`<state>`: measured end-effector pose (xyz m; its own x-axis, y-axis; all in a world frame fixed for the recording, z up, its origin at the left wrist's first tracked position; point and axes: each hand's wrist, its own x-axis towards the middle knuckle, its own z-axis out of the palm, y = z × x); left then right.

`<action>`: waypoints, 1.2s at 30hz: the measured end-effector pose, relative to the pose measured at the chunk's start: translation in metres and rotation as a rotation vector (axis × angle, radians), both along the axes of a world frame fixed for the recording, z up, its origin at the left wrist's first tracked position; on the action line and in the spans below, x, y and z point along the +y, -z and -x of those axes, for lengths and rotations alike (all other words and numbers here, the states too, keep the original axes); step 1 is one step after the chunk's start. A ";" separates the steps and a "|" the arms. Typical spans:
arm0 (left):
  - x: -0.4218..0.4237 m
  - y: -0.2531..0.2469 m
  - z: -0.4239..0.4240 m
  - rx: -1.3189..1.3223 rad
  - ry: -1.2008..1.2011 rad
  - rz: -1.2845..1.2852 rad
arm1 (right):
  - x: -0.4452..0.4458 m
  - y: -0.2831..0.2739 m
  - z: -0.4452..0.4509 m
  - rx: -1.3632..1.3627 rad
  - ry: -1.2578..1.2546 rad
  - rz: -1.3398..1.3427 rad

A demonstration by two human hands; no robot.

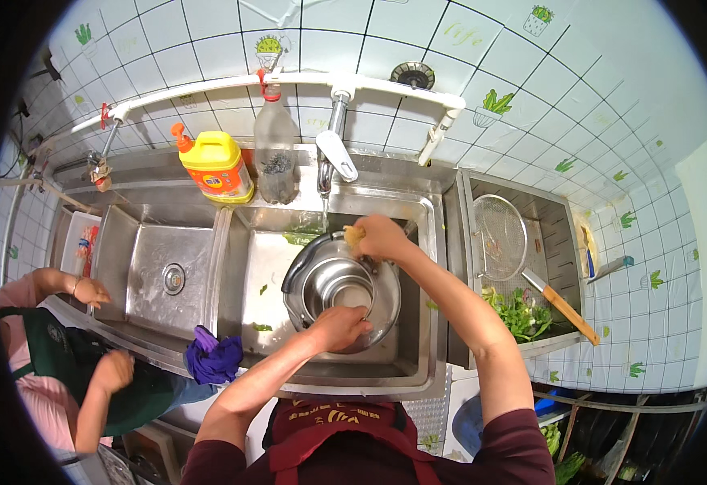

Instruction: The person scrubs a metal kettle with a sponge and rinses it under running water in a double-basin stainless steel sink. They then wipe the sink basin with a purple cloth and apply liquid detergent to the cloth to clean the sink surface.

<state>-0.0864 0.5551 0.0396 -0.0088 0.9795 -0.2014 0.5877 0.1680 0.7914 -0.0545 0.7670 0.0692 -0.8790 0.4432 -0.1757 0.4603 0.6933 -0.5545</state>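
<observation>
In the right basin of a stainless steel sink (426, 339), my left hand (342, 328) grips the near rim of a round stainless steel vessel (336, 282). Around or beneath that vessel is a wider, shiny round vessel (386, 315), with a dark curved band along its far left side. My right hand (383, 238) pinches a yellowish scrubbing pad (353, 233) over the far edge. Water runs from the faucet (332, 154) just left of that hand. Green leaf scraps (262, 327) lie on the basin floor.
A yellow detergent jug (215, 167) and a plastic bottle (275, 151) stand behind the sink. Purple cloth (214, 357) hangs over the front edge. At left, a co-worker's hands (91, 292) are near the other basin. A strainer (499, 236) and leafy greens (520, 315) occupy the right tray.
</observation>
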 end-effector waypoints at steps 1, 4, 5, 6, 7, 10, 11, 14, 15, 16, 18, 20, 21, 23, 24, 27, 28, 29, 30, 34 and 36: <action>-0.003 0.002 -0.001 0.006 0.020 0.006 | 0.006 0.011 0.000 -0.031 -0.010 0.084; -0.015 0.017 0.005 0.067 0.070 0.002 | -0.015 0.008 -0.010 0.151 0.201 0.260; -0.019 0.020 0.010 -0.125 -0.004 0.082 | -0.024 -0.003 -0.011 0.145 0.248 0.353; -0.013 0.013 0.018 -0.316 -0.060 0.160 | -0.028 -0.006 -0.018 0.214 0.255 0.330; -0.008 0.007 0.028 -0.504 -0.127 0.231 | -0.039 -0.012 -0.021 0.321 0.278 0.293; 0.003 0.008 0.047 -1.404 -0.327 0.051 | -0.081 -0.022 -0.030 0.573 0.355 0.178; 0.006 0.006 0.041 -1.547 -0.545 -0.032 | -0.087 -0.021 -0.031 0.644 0.379 0.129; 0.034 0.007 0.034 -1.793 -0.595 -0.199 | -0.107 -0.012 -0.039 0.768 0.406 0.005; 0.038 0.014 0.044 -2.042 -0.504 -0.238 | -0.118 -0.009 -0.042 0.785 0.317 -0.065; 0.043 0.017 0.053 -2.007 -0.322 -0.212 | -0.129 -0.006 -0.045 0.797 0.229 -0.138; 0.055 -0.008 0.048 -1.791 -0.452 -0.080 | -0.144 0.001 -0.051 0.768 0.125 -0.180; 0.056 0.006 0.048 -1.697 -0.402 -0.074 | -0.159 0.001 -0.052 0.709 0.080 -0.108; 0.054 0.011 0.045 -1.669 -0.405 -0.082 | -0.164 -0.005 -0.053 0.713 0.086 -0.025; 0.052 0.020 0.041 -1.628 -0.468 -0.127 | -0.176 -0.024 -0.055 0.722 0.093 0.144; 0.052 0.025 0.039 -1.612 -0.496 -0.150 | -0.185 -0.030 -0.061 0.684 0.148 0.426; 0.048 0.033 0.042 -1.554 -0.567 -0.111 | -0.177 -0.077 -0.075 0.701 0.342 0.638; 0.047 0.037 0.042 -1.586 -0.604 -0.168 | -0.162 -0.088 -0.079 0.613 0.436 0.625; 0.044 0.037 0.046 -1.615 -0.582 -0.163 | -0.142 -0.094 -0.078 0.559 0.403 0.502; 0.041 0.036 0.049 -1.645 -0.560 -0.159 | -0.121 -0.100 -0.076 0.506 0.373 0.378; 0.048 0.019 0.048 -1.623 -0.503 -0.148 | -0.094 -0.053 -0.078 0.447 -0.193 -0.356; 0.045 0.007 0.040 -1.540 -0.692 -0.081 | -0.085 -0.024 -0.078 0.416 -0.355 -0.543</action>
